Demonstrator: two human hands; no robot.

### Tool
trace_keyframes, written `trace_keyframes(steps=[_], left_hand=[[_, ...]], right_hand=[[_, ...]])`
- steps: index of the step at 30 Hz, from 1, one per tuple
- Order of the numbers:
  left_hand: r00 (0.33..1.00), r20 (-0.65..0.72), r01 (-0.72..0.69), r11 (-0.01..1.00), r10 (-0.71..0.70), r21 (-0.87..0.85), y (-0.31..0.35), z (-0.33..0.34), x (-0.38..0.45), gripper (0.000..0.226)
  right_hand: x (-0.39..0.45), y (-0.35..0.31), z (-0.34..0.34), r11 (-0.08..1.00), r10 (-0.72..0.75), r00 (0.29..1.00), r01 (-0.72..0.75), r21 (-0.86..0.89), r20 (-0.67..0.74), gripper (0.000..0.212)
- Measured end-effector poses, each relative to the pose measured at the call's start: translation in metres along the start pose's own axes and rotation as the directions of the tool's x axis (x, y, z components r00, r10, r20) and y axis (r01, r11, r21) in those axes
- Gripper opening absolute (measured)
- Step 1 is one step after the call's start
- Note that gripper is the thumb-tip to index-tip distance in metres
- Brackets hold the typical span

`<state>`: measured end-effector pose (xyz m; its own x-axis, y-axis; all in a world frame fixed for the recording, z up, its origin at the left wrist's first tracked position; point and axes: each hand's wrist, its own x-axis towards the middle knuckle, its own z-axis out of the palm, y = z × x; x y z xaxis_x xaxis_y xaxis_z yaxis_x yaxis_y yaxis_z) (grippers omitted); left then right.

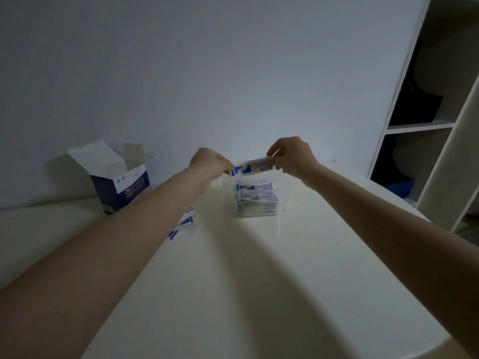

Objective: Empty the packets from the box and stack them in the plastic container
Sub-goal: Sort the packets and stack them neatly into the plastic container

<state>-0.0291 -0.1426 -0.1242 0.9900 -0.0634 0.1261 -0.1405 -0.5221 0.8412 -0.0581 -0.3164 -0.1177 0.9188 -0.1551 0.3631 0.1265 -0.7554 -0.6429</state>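
Hands [255, 161]: two; box [120, 189]: one

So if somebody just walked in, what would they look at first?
Probably the two hands in the middle, the left hand and the right hand, holding a blue-and-white packet between them above the clear container, which already has a stack of packets inside. After that, the open blue box on the left of the white table, with a few loose packets near it.
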Motion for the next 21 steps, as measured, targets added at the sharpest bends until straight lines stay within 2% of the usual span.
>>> trace_keyframes(steps=[3, 7, 9, 12, 16, 19, 21], left_hand=[[0.997, 0.017, -0.072, 0.91, 0.071, 0.409, 0.007, 0.022, 0.006, 0.009], [0.994, 0.089, -0.103, 0.715, 0.057, 0.692, 0.006, 0.037, 0.009, 0.026], [0.991, 0.128, -0.12, 0.647, 0.035, 0.753, 0.005, 0.038, 0.01, 0.025], [0.983, 0.18, -0.162, 0.587, 0.028, 0.794, 0.005, 0.036, 0.008, 0.009], [0.978, 0.203, -0.198, 0.499, 0.046, 0.844, 0.005, 0.037, 0.005, 0.026], [0.981, 0.178, -0.192, 0.47, 0.075, 0.862, 0.001, 0.04, 0.006, 0.027], [0.982, 0.178, -0.189, 0.467, 0.069, 0.864, -0.001, 0.042, 0.009, 0.026]], right_hand=[[0.005, 0.012, 0.002, 0.977, 0.066, 0.995, -0.049, -0.208, 0.073, 0.013], [0.005, 0.024, 0.018, 0.94, 0.134, 0.983, -0.085, -0.33, 0.129, 0.017], [0.004, 0.026, 0.023, 0.928, 0.137, 0.98, -0.077, -0.364, 0.143, 0.02], [0.004, 0.023, 0.025, 0.918, 0.153, 0.975, -0.081, -0.387, 0.159, 0.02], [0.003, 0.017, 0.02, 0.885, 0.185, 0.96, -0.07, -0.461, 0.21, 0.017], [0.003, 0.016, 0.017, 0.861, 0.189, 0.958, -0.055, -0.505, 0.218, 0.009], [0.002, 0.015, 0.017, 0.849, 0.223, 0.943, -0.064, -0.524, 0.246, 0.028]])
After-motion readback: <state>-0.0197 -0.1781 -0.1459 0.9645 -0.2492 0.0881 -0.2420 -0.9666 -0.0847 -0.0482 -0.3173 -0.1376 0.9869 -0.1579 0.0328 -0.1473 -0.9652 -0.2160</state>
